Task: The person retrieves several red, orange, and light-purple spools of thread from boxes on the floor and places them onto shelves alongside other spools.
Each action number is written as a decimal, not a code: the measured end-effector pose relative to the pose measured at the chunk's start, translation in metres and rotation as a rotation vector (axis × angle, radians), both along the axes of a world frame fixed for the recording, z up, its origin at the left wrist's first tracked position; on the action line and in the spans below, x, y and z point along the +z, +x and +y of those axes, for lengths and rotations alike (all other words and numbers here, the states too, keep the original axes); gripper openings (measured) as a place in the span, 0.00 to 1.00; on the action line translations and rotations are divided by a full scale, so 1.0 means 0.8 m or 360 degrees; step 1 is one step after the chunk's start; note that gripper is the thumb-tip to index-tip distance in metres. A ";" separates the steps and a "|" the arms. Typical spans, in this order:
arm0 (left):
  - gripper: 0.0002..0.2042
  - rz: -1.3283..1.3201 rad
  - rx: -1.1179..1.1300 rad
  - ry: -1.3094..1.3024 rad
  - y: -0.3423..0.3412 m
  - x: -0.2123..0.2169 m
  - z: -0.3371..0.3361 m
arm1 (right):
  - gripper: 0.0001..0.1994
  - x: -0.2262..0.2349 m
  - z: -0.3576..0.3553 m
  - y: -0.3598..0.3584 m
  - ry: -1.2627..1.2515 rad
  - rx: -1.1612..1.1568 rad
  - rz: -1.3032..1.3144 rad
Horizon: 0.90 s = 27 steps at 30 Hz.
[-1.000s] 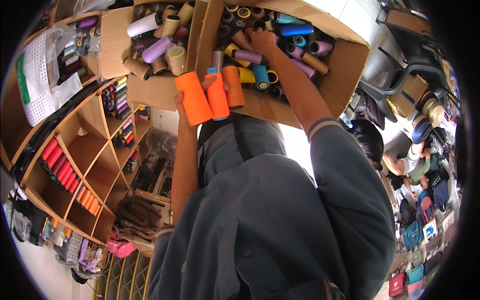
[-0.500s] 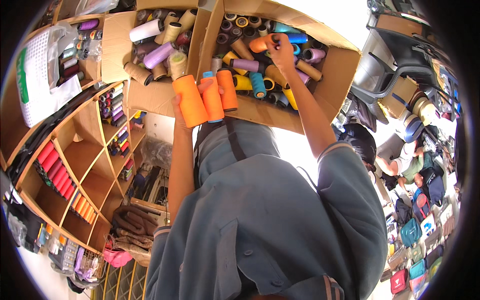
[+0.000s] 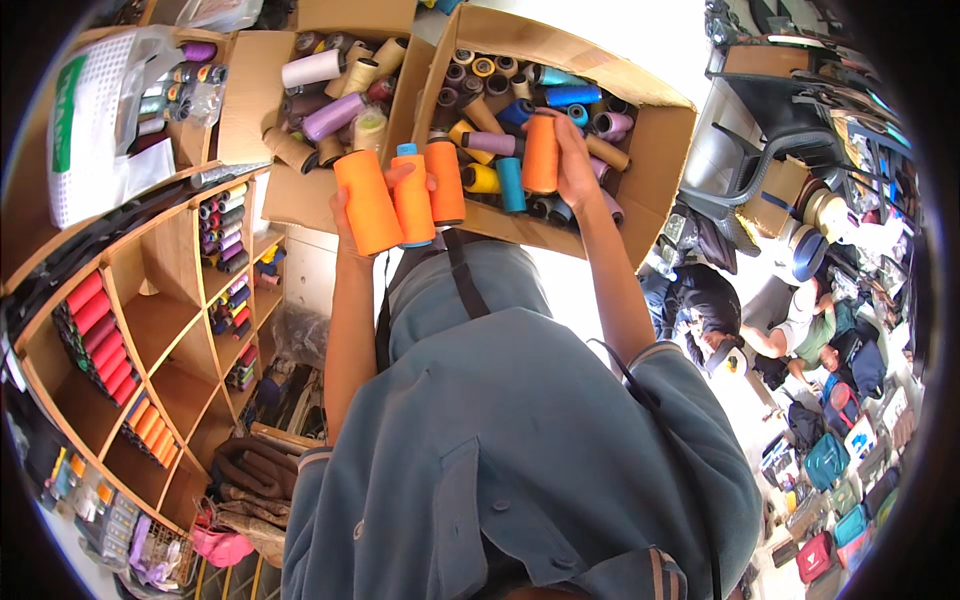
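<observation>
In my left hand (image 3: 345, 222) are three orange thread spools, held side by side: a large one (image 3: 367, 203), a narrower one with a blue core (image 3: 412, 200) and a dark-based one (image 3: 444, 181). My right hand (image 3: 577, 168) is closed round another orange thread spool (image 3: 540, 155), upright over the right cardboard box (image 3: 640, 210). That box holds many spools lying and standing, among them a teal one (image 3: 511, 186), a blue one (image 3: 573, 95) and a lilac one (image 3: 492, 143). The fingers behind the left hand's spools are partly hidden.
A second cardboard box (image 3: 240, 110) of spools adjoins on the left. Wooden shelves (image 3: 165, 325) with red spools (image 3: 98, 330) and orange spools stand at left. A dark chair (image 3: 760, 160) is at the right; people sit beyond among bags (image 3: 825, 462).
My right hand has lifted the orange spool from among the others and brought it nearer, turned upright. The left hand still holds its three spools.
</observation>
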<state>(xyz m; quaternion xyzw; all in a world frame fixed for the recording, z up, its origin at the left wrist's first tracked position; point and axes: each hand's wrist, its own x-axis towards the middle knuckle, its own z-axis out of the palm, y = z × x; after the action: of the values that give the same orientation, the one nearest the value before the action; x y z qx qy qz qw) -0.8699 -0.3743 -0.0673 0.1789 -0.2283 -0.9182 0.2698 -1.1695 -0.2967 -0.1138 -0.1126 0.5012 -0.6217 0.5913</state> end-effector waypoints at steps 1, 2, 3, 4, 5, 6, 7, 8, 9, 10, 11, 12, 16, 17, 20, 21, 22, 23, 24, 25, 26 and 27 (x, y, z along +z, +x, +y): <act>0.44 0.0042 0.0016 -0.0022 0.004 0.005 -0.001 | 0.20 0.013 -0.004 0.016 0.0044 0.0053 -0.0141; 0.44 0.0083 0.0037 -0.0044 0.011 0.009 -0.001 | 0.20 0.026 -0.009 0.033 0.0091 0.0112 -0.0283; 0.44 0.0124 0.0036 -0.0095 0.020 0.013 0.000 | 0.20 0.040 -0.014 0.049 0.0137 0.0185 -0.0425; 0.43 0.0161 0.0037 -0.0150 0.031 0.017 0.001 | 0.19 0.055 -0.018 0.066 0.0076 0.0321 -0.0358; 0.43 0.0197 0.0042 -0.0206 0.044 0.021 0.003 | 0.19 0.070 -0.020 0.084 0.0014 0.0462 -0.0291; 0.43 0.0250 0.0045 -0.0265 0.055 0.027 0.004 | 0.19 0.088 -0.023 0.098 -0.0047 0.0587 -0.0212; 0.42 0.0293 0.0055 -0.0325 0.068 0.034 0.008 | 0.18 0.105 -0.029 0.115 -0.0082 0.0716 -0.0148; 0.42 0.0335 0.0068 -0.0387 0.084 0.041 0.013 | 0.18 0.122 -0.039 0.128 -0.0151 0.0882 -0.0075; 0.41 0.0387 0.0062 -0.0398 0.101 0.055 0.020 | 0.18 0.137 -0.048 0.143 -0.0223 0.1051 -0.0007; 0.41 0.0431 0.0067 -0.0431 0.117 0.065 0.027 | 0.18 0.155 -0.057 0.158 -0.0289 0.1217 0.0071; 0.41 0.0468 0.0088 -0.0456 0.136 0.073 0.036 | 0.16 0.177 -0.068 0.172 -0.0335 0.1404 0.0113; 0.42 0.0501 0.0105 -0.0475 0.155 0.078 0.046 | 0.15 0.193 -0.077 0.188 -0.0444 0.1566 0.0191; 0.42 0.0568 0.0266 -0.0575 0.238 0.095 0.090 | 0.16 0.258 -0.113 0.276 -0.0719 0.2428 0.0327; 0.42 0.0564 0.0318 -0.0603 0.258 0.097 0.099 | 0.17 0.265 -0.126 0.303 -0.0784 0.2672 0.0281; 0.42 0.0592 0.0489 -0.0688 0.311 0.093 0.122 | 0.21 0.274 -0.155 0.390 -0.0932 0.3193 0.0299; 0.42 0.0592 0.0559 -0.0710 0.328 0.090 0.131 | 0.20 0.277 -0.164 0.419 -0.1020 0.3301 0.0385; 0.42 0.0596 0.0612 -0.0741 0.341 0.089 0.134 | 0.19 0.279 -0.170 0.447 -0.1114 0.3401 0.0472; 0.42 0.0603 0.0665 -0.0774 0.356 0.090 0.141 | 0.20 0.278 -0.176 0.474 -0.1121 0.3457 0.0444; 0.42 0.0598 0.0729 -0.0793 0.374 0.088 0.148 | 0.21 0.278 -0.176 0.505 -0.1026 0.3533 0.0500; 0.42 0.0605 0.0779 -0.0820 0.389 0.087 0.155 | 0.22 0.287 -0.176 0.533 -0.0929 0.3599 0.0577; 0.42 0.0615 0.0828 -0.0837 0.404 0.088 0.164 | 0.23 0.293 -0.174 0.559 -0.0881 0.3666 0.0598; 0.42 0.0627 0.0885 -0.0850 0.421 0.083 0.174 | 0.23 0.297 -0.172 0.588 -0.0832 0.3739 0.0615</act>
<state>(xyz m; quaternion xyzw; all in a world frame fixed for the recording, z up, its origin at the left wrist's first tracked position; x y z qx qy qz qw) -0.5334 -0.2354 -0.0012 -0.0212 -0.3451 -0.7359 0.5821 -0.6994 -0.4342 0.1236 -0.7038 0.0338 0.2364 0.6691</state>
